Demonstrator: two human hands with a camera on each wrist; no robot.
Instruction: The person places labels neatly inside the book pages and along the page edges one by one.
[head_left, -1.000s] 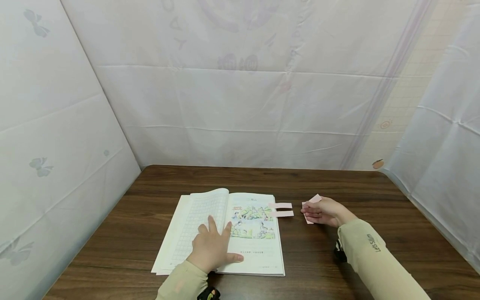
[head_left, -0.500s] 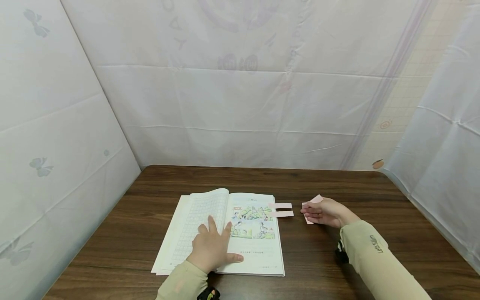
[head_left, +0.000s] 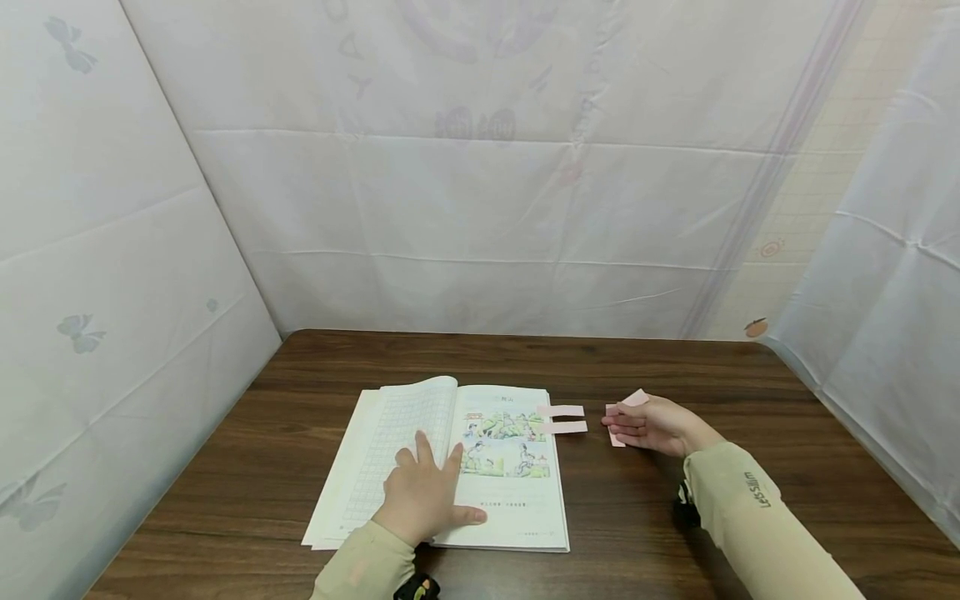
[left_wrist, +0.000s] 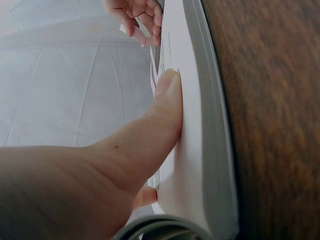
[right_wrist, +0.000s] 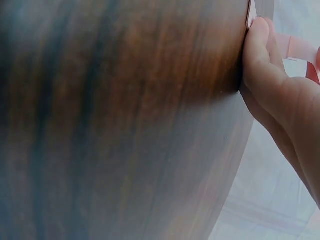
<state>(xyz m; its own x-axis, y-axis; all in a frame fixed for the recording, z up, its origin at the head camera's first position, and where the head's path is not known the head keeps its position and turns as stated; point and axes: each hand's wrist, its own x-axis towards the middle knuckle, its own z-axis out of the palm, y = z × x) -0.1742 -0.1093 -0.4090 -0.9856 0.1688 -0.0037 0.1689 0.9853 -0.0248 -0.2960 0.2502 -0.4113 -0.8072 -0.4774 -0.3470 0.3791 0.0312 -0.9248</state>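
Note:
An open book [head_left: 517, 518] lies on the table, with a picture on its right page and a printed grid on the left. My left hand [head_left: 422, 493] rests on it across the fold, fingers spread; the left wrist view shows its thumb [left_wrist: 162, 102] pressing the page near the lower edge. To the right of the book, my right hand [head_left: 663, 425] pinches a pink paper strip [head_left: 635, 398], which bends between finger and thumb in the right wrist view [right_wrist: 300, 48]. Another pink strip end [head_left: 617, 442] shows under its fingers, close over the tabletop.
Two pink strips, an upper one [head_left: 564, 411] and a lower one [head_left: 564, 427], stick out past the book's right edge. The dark wooden table [head_left: 360, 354] ends at a pale cloth [head_left: 480, 208] hung behind and at both sides.
My right forearm and wrist have shifted slightly to the right, the pink strip staying pinched in the fingers. The left hand and the book have stayed put.

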